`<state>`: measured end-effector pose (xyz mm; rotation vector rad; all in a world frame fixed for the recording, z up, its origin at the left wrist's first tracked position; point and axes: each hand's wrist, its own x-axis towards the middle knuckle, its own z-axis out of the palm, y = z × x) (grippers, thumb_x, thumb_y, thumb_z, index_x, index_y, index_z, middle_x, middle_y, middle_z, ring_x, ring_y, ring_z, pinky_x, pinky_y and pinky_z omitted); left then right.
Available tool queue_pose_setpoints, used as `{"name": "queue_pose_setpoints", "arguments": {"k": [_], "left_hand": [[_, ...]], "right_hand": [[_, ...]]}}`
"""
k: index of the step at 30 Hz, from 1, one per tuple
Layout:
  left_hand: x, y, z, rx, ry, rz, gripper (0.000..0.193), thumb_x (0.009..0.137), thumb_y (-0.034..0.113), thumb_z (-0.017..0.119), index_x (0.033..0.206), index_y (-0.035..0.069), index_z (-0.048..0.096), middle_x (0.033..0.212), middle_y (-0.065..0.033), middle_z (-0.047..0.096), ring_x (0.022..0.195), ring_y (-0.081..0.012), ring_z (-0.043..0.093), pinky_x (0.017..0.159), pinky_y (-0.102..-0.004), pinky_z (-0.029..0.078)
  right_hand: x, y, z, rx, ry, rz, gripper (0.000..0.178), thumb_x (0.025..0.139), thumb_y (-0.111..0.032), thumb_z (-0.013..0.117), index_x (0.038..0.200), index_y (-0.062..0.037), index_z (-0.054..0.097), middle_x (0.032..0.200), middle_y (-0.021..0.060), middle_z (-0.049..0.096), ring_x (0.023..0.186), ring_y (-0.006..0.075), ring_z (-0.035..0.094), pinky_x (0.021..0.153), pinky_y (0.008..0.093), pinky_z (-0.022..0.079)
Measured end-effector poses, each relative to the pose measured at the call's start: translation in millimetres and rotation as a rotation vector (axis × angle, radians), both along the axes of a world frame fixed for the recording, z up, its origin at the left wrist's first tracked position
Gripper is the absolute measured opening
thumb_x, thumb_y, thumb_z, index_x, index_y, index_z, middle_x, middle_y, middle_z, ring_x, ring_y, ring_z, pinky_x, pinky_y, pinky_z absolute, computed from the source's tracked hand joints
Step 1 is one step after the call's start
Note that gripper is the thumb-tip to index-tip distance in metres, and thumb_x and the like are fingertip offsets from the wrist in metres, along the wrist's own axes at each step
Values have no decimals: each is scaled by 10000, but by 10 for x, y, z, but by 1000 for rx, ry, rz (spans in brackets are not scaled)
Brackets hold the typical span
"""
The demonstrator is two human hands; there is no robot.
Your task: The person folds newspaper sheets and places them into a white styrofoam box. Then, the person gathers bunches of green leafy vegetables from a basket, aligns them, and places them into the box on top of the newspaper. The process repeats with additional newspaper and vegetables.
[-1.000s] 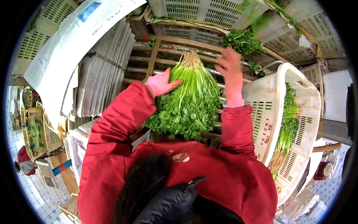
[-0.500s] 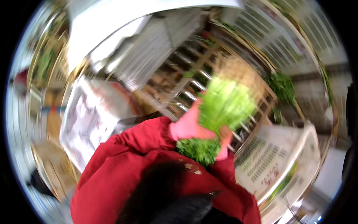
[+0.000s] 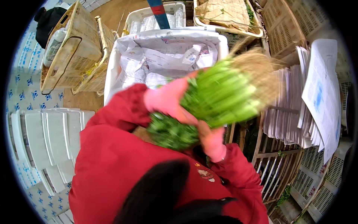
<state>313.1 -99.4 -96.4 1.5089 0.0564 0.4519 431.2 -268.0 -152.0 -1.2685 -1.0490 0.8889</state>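
Note:
My left hand (image 3: 168, 98), in a pink glove, is wrapped around the leafy end of a bunch of leafy greens (image 3: 223, 95). My right hand (image 3: 213, 142), in a pink and orange glove, grips the same bunch from the near side. Pale green stalks point to the upper right and end in a thick mass of tan roots, blurred by motion. Dark curly leaves hang out below my left hand. The bunch is held above the near right side of a white crate (image 3: 110, 86) lined with newspaper (image 3: 160, 56), which holds paper-wrapped bundles.
Folded newspapers (image 3: 281, 115) are stacked at the right, above a slatted rack (image 3: 272, 175). Behind the lined crate stand a crate of wrapped bundles (image 3: 136, 16) and a cardboard-covered crate (image 3: 223, 13). Yellowed crates (image 3: 80, 48) stand far left, white foam boxes (image 3: 59, 140) nearer.
My body has turned left, with both hands still on the bunch. The bunch has moved from over the slatted rack to beside the newspaper-lined crate, and its root end has swung rightward.

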Motion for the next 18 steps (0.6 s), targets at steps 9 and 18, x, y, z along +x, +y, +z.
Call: {"name": "queue_pose_setpoints", "arguments": {"k": [9,18], "left_hand": [[-1119,1678,-1829,155,651,-261,794,747,272,826,1410,49,450,1197,-116,666,1057,-171,619,925,-345,493],[-756,912,-3007,1170,837,919,846,673,148,706,1460,60,410,1371,-144,497,1303,-334,455,1121,-506,307]], "right_hand": [[-1270,1518,-1427,-665,1287,309,376,1045,-282,439,1277,-31,596,1268,52,636,1165,169,581,1040,332,448],[-498,1687,-2944,-569,-725,901,372,962,-347,478,1022,-23,650,872,104,675,744,236,644,671,434,515]]}}
